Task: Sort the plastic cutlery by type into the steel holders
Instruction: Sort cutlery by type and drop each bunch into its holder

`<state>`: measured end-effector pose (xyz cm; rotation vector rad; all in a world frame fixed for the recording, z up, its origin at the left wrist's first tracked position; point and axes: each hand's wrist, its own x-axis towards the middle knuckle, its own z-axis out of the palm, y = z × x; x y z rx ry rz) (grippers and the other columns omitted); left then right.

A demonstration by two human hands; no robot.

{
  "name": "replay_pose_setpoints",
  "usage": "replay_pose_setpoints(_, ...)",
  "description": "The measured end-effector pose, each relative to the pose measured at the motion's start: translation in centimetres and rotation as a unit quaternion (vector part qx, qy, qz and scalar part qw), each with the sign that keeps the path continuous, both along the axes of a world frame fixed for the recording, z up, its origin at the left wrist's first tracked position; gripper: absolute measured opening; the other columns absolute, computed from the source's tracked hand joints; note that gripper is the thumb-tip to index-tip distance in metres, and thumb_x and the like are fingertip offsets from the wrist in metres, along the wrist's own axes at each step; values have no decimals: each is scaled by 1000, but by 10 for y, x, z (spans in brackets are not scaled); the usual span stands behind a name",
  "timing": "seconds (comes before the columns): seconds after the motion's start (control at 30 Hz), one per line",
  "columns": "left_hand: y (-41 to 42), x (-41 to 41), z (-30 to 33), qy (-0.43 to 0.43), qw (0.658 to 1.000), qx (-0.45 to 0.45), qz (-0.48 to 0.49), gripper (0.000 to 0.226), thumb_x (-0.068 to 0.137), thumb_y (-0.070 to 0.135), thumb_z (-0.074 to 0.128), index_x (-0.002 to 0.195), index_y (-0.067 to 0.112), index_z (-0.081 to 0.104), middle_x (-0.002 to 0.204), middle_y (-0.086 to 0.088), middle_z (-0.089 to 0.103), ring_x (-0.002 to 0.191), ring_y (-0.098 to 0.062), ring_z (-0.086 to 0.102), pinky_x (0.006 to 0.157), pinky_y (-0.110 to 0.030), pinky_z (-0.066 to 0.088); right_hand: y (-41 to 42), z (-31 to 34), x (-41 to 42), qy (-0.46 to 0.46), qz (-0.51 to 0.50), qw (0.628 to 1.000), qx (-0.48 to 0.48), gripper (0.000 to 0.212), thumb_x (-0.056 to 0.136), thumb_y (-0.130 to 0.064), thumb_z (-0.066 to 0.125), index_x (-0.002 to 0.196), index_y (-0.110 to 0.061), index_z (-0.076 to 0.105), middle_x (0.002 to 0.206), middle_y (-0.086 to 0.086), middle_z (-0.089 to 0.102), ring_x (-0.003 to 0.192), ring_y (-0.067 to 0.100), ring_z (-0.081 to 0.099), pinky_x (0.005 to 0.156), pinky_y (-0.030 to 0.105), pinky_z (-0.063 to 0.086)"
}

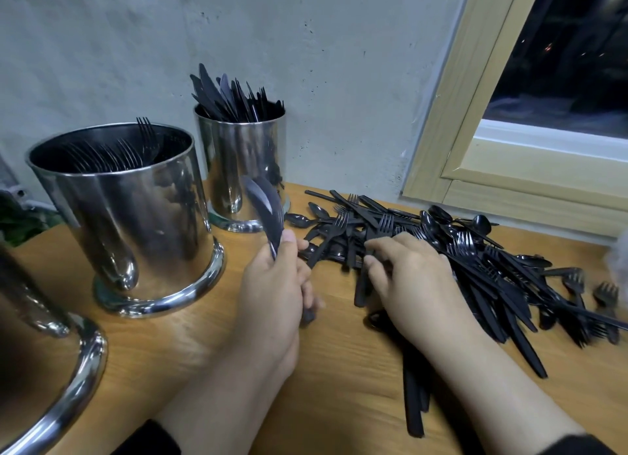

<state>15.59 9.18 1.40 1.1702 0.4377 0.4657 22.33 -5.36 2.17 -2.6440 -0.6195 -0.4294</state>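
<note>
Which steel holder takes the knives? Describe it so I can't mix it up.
Start at the grey wall behind the wooden table. The knife holder stands against it, behind and right of the wider fork holder. It is the narrower one, with black knives sticking up well above its rim.

Wooden desk [339, 379], light oak grain, spans lower view. Grey rough plaster wall [323, 63] behind it, speckled with dark marks. Pale wooden window frame [452, 121] at right, white inner sill, dark glass [571, 56] showing few orange light spots. Green foliage [17, 220] at far left edge, partly hidden.
</note>
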Motion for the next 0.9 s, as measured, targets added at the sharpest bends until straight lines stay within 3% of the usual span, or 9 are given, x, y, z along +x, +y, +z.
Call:
replay_pose_setpoints(0.1, -1, -2, 0, 14, 1000, 10, -13, 33, 105, 43, 50, 103, 13, 63, 61, 2, 36, 47, -12, 30, 42, -28, 29, 1, -4, 1, 52, -40, 992, -105, 38, 103, -47, 39, 138, -40, 52, 119, -6, 53, 116, 22, 47, 93, 42, 33)
replay_pose_setpoints(0.3, -2, -1, -3, 19, 999, 7, -31, 23, 106, 33, 53, 100, 12, 61, 66, 3, 43, 51, -11, 33, 42, -25, 31, 3, -6, 5, 52, -59, 993, -87, 30, 102, -44, 46, 129, -41, 58, 113, -7, 55, 114, 20, 48, 89, 40, 28)
replay_pose_setpoints(0.53, -1, -2, -1, 17, 999, 8, -26, 30, 102, 38, 58, 91, 11, 57, 58, 3, 35, 47, -12, 30, 41, -26, 27, 1, -7, 9, 71, -68, 995, 11, 15, 98, -32, 56, 105, -32, 70, 107, -10, 62, 109, 18, 53, 83, 34, 24)
replay_pose_setpoints(0.67, 2, 0, -3, 25, 999, -18, -18, 30, 99, 34, 65, 82, 14, 53, 59, 1, 36, 48, -13, 32, 45, -28, 28, -4, -4, 9, 35, -56, 986, 154, 14, 94, -21, 63, 100, -24, 75, 103, -8, 69, 102, 16, 62, 95, 37, 44)
replay_pose_setpoints(0.73, 2, 0, -4, 23, 999, -18, -18, 33, 100, 33, 64, 79, 9, 57, 61, 0, 39, 48, -12, 33, 44, -27, 29, -3, 0, 3, 28, -24, 971, 237, 12, 93, -18, 66, 98, -24, 74, 97, -14, 69, 94, 7, 63, 89, 25, 47)
replay_pose_setpoints(0.8, 2, 0, -5, 15, 999, -13, -25, 32, 101, 33, 62, 88, 4, 69, 65, -2, 44, 49, -11, 34, 45, -27, 29, 3, 2, -7, 58, 26, 956, 286, 12, 92, -17, 69, 94, -28, 71, 84, -17, 69, 80, 2, 63, 75, 15, 45)
replay_pose_setpoints(0.9, 0, 1, -4, 8, 999, 3, -39, 27, 102, 30, 62, 95, 7, 75, 72, -6, 40, 51, -12, 32, 46, -27, 27, 18, 0, -23, 103, 92, 949, 284, 19, 88, -14, 71, 87, -30, 62, 78, -15, 65, 67, 8, 62, 63, 14, 42)
